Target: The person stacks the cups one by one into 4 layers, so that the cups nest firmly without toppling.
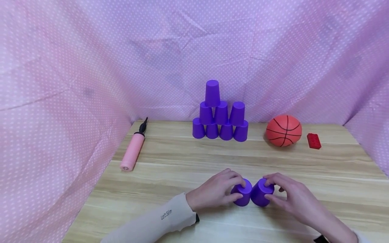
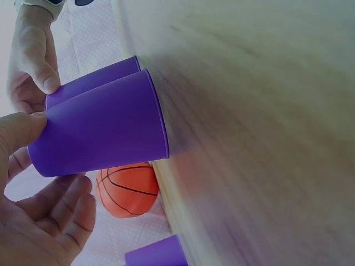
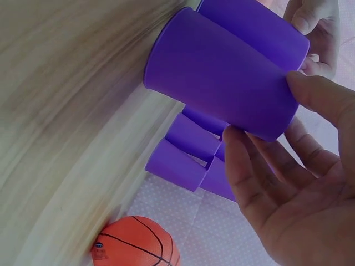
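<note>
Two upside-down purple cups stand side by side near the table's front, low in the head view. My left hand holds the left cup by its closed upper end, thumb on the near side. With thumb and fingers my right hand grips the right cup near its top; that cup leans a little. The left wrist view shows the left cup partly covering the other. In the right wrist view, the right cup lies between thumb and fingertips.
Farther back rises a pyramid of upturned purple cups: several at the base, three above, one on top at the left. An orange toy basketball and a red brick lie right of it. A pink hand pump lies at the left.
</note>
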{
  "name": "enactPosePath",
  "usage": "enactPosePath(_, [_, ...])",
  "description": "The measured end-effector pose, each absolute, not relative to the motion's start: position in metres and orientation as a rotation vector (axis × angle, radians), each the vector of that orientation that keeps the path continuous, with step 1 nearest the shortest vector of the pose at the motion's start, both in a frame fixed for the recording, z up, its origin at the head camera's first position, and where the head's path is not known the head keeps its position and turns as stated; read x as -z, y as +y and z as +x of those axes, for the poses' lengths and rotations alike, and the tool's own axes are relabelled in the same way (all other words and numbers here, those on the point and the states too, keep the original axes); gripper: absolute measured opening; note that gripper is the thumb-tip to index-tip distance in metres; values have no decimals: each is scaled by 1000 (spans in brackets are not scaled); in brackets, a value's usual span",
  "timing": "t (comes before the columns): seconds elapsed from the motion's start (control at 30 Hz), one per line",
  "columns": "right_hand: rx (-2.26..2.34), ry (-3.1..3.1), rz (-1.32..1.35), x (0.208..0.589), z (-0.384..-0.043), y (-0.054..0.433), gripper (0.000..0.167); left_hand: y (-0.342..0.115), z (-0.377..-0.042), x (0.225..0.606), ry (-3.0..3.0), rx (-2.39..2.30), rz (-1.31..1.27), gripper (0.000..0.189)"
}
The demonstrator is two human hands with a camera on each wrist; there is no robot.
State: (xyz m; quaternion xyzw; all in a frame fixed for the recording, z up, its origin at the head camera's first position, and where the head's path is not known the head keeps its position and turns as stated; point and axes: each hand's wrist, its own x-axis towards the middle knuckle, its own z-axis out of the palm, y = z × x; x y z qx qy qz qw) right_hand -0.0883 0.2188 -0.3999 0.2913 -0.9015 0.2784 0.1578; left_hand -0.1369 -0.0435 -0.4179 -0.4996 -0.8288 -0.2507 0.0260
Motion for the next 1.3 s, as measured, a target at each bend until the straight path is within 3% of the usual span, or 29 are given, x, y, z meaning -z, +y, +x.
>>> enactPosePath(0.6, [-819,-2403,919,381,-106,218,45,-74,-153,385,-2440,894,-1341,26])
enactPosePath(0.93, [-830,-2241,1020,344,-134,212,33,-91,-186,343,-2201,931,-1253,28])
enactPosePath(1.13, [-779,-2120,1066,310,-151,204,46,-92,-208,312,-2131,925,-1211,34])
enactPosePath(1.3, [-718,-2126,1035,279,-165,204,33,-87,-231,294,-2096,864,-1207,34])
